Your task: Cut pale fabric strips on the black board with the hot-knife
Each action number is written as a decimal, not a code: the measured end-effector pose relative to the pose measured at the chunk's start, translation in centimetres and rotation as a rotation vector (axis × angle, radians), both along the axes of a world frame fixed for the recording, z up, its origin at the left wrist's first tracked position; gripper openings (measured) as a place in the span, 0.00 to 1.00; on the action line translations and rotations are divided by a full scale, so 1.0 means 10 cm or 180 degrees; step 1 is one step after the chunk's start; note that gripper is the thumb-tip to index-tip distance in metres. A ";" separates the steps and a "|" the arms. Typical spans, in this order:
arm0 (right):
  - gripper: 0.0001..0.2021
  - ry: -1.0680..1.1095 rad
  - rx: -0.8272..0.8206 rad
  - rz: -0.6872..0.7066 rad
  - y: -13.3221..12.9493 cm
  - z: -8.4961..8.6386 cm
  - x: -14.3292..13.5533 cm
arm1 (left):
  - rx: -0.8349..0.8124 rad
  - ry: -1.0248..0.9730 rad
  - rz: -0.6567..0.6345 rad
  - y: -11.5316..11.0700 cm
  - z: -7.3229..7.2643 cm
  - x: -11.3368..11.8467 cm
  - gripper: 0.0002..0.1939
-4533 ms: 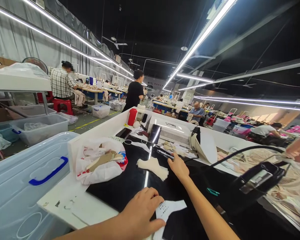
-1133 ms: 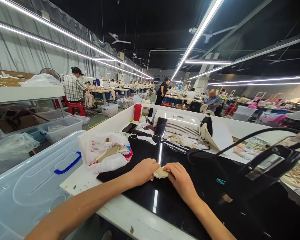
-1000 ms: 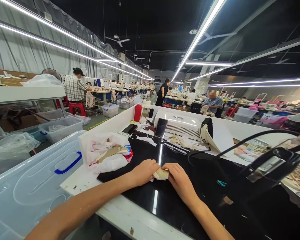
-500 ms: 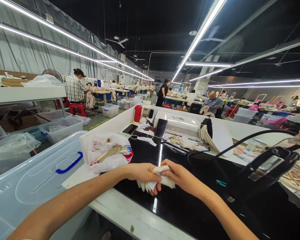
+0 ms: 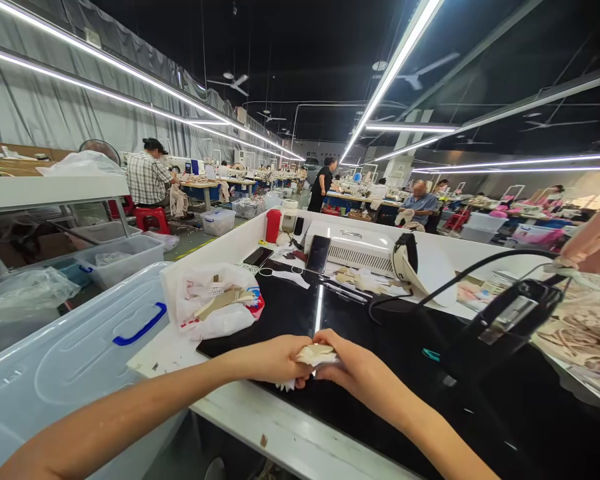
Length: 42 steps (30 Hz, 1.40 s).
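A small stack of cream and white fabric pieces [image 5: 316, 355] is held between both hands, over the front part of the black table top [image 5: 380, 373]. My left hand [image 5: 283, 359] is closed round the stack's left side, with pale jagged edges poking out below its fingers. On the other side, my right hand [image 5: 344, 360] grips the stack between thumb and fingers. Most of the stack's underside is hidden by the hands. Left of the hands sits a white plastic bag [image 5: 215, 320] with beige strips in it.
A translucent bin with a lid [image 5: 80, 373] stands at the left. Phones, including one propped up [image 5: 319, 254], scissors [image 5: 280, 271] and cream scraps [image 5: 365, 280] lie at the back. A black device with a cable [image 5: 510, 320] stands right, beside a beige pile [image 5: 585, 333].
My hands have drawn closer round the stack, and less of it hangs below them. The right hand has turned over its edge. At the far right, a pink cloth has come into view.
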State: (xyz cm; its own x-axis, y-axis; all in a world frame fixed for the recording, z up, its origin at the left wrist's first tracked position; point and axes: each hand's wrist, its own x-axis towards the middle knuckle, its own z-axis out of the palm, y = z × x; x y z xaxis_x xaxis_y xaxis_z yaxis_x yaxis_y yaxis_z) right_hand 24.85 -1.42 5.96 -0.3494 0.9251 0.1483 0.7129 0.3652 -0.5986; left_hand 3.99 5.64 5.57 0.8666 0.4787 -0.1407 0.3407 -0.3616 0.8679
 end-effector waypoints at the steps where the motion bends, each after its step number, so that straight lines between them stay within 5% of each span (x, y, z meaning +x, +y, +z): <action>1: 0.15 -0.0049 0.0294 0.0001 -0.01 -0.05 0.00 | 0.0580 0.0061 0.0041 -0.02 0.00 0.00 0.08; 3: 0.23 -0.0106 0.0776 -0.0029 -0.02 -0.19 0.01 | 0.1633 0.0206 0.0122 -0.06 -0.03 0.00 0.14; 9: 0.30 -0.0275 0.1140 -0.0300 -0.04 -0.48 0.03 | 0.3266 0.0565 -0.0067 -0.06 -0.22 0.05 0.17; 15: 0.33 -0.0353 0.1385 -0.0289 -0.07 -0.47 0.03 | 0.3672 0.0490 -0.0233 -0.08 -0.26 0.06 0.14; 21: 0.32 -0.0646 0.1331 -0.0243 -0.07 -0.47 0.01 | 0.3019 0.0524 -0.0097 -0.14 -0.22 0.09 0.16; 26: 0.21 -0.1085 0.0953 -0.0303 -0.09 -0.37 -0.09 | 0.2086 0.0318 0.0037 -0.14 -0.21 0.07 0.18; 32: 0.07 -0.1590 0.0482 -0.0293 -0.09 -0.23 -0.14 | 0.1446 0.0442 0.0297 -0.01 -0.25 0.07 0.04; 38: 0.07 -0.1575 0.0125 -0.0111 -0.14 -0.13 -0.08 | 0.0374 0.0619 0.0257 -0.01 -0.31 0.15 0.06; 42: 0.02 -0.1228 -0.0059 -0.0022 -0.19 -0.04 -0.03 | -0.0091 0.0699 0.0141 -0.10 -0.16 0.18 0.06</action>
State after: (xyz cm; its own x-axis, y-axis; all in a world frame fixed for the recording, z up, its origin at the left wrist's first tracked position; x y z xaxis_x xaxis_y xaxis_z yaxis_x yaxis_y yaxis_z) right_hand 24.57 -3.36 5.51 -0.3699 0.9290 -0.0097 0.8896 0.3511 -0.2922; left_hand 5.79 4.65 3.94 0.7919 0.5087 -0.3378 0.5376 -0.3186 0.7807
